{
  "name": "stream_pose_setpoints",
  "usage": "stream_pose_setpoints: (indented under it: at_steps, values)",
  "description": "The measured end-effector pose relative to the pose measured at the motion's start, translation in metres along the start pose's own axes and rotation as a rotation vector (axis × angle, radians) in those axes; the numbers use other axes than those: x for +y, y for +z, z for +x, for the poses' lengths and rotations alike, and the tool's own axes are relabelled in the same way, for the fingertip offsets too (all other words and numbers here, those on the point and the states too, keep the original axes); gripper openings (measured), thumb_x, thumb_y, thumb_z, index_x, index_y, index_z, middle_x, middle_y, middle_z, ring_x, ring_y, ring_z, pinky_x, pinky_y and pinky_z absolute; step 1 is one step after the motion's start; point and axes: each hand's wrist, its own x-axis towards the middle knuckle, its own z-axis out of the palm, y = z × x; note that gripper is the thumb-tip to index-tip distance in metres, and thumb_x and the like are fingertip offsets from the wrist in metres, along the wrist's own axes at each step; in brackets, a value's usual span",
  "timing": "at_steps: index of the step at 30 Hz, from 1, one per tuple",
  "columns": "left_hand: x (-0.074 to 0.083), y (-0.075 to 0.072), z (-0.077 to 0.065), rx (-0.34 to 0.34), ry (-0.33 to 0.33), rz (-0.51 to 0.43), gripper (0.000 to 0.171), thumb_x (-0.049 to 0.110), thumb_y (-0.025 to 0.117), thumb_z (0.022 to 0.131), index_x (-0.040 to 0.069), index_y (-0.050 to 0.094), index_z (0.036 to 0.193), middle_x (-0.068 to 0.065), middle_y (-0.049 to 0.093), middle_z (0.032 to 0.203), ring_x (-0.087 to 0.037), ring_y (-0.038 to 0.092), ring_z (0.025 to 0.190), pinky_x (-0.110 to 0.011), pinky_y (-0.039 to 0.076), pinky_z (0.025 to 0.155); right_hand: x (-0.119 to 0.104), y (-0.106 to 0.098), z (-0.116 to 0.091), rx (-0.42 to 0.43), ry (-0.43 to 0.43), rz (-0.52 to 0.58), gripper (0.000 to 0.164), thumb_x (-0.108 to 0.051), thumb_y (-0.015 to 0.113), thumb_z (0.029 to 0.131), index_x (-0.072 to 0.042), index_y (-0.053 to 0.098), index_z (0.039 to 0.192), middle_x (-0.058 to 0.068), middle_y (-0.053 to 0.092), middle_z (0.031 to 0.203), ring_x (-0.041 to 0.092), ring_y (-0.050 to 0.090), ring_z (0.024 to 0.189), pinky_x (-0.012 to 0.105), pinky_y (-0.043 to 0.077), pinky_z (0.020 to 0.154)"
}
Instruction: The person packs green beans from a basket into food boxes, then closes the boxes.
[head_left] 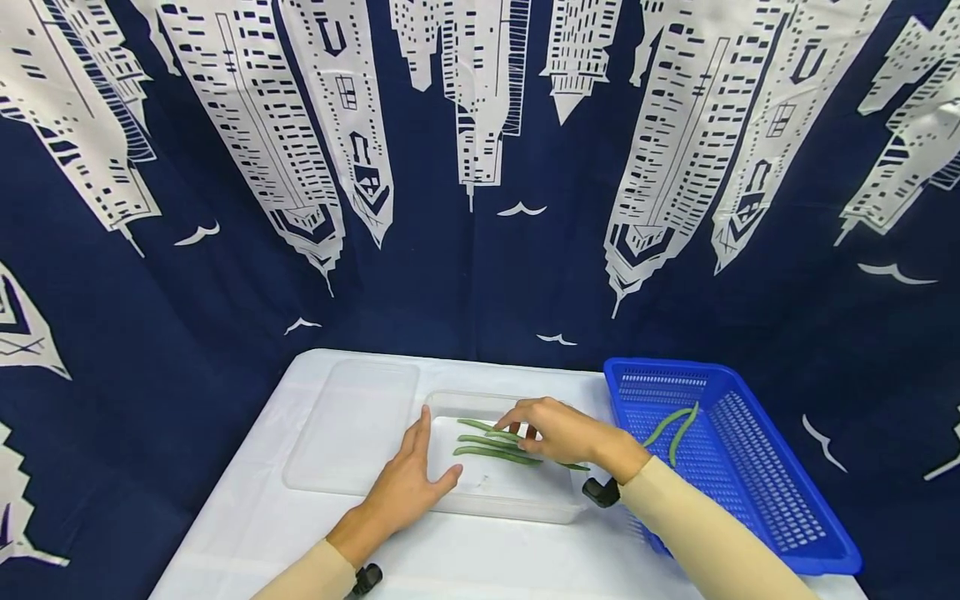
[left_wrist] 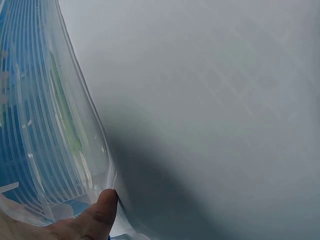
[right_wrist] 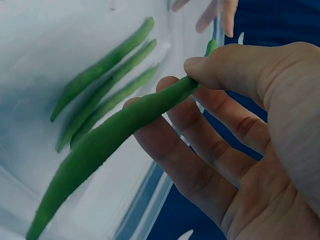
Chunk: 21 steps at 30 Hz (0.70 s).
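Note:
My right hand [head_left: 558, 429] is over the clear plastic container [head_left: 510, 507]. In the right wrist view, its thumb and fingers pinch a green bean [right_wrist: 105, 137] near one end, with the long part sticking out past the fingertips. Three more green beans [right_wrist: 102, 70] lie side by side on the container floor, close to the held one. At the container's left end is my left hand [head_left: 408, 479], fingers straight and thumb spread. One digit of that hand touches the clear wall in the left wrist view; the rest is largely out of that view.
A flat translucent lid [head_left: 352, 425] lies left of the container on the white table [head_left: 225, 533]. To the right stands a blue perforated basket [head_left: 772, 475] with two green beans [head_left: 682, 435] inside. Behind the table hangs a dark blue cloth [head_left: 465, 275] printed with white buildings.

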Motion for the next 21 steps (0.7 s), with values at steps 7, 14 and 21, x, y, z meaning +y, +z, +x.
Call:
stream_pose_setpoints:
  at_steps: [7,14,21]
  values:
    - [-0.001,0.002,0.001,-0.006,-0.006,0.009,0.115,0.055,0.076,0.111,0.006,0.007,0.188,-0.026,0.033,0.188,-0.055,0.061,0.155,-0.066,0.057,0.124,-0.002,0.01,0.009,-0.031,-0.017,-0.017,0.037,0.002,0.082,0.104,-0.009,0.084,0.14,0.006,0.084,0.12,0.006,0.079,0.095,0.028,0.067,0.089]
    - [-0.002,0.002,0.001,0.002,0.006,0.013,0.114,0.052,0.077,0.111,0.004,0.009,0.188,-0.027,0.035,0.187,-0.055,0.063,0.154,-0.066,0.058,0.123,-0.005,0.016,0.017,-0.046,-0.015,-0.027,0.036,0.002,0.082,0.104,-0.01,0.084,0.138,0.003,0.084,0.117,0.003,0.075,0.095,0.026,0.064,0.089]
    - [-0.004,0.003,0.001,-0.004,-0.007,0.012,0.115,0.056,0.075,0.11,0.007,0.007,0.188,-0.026,0.034,0.188,-0.054,0.062,0.155,-0.065,0.058,0.123,-0.005,0.023,0.025,-0.086,-0.025,-0.02,0.038,0.002,0.083,0.104,-0.013,0.085,0.139,0.003,0.083,0.114,0.001,0.072,0.093,0.024,0.064,0.089]
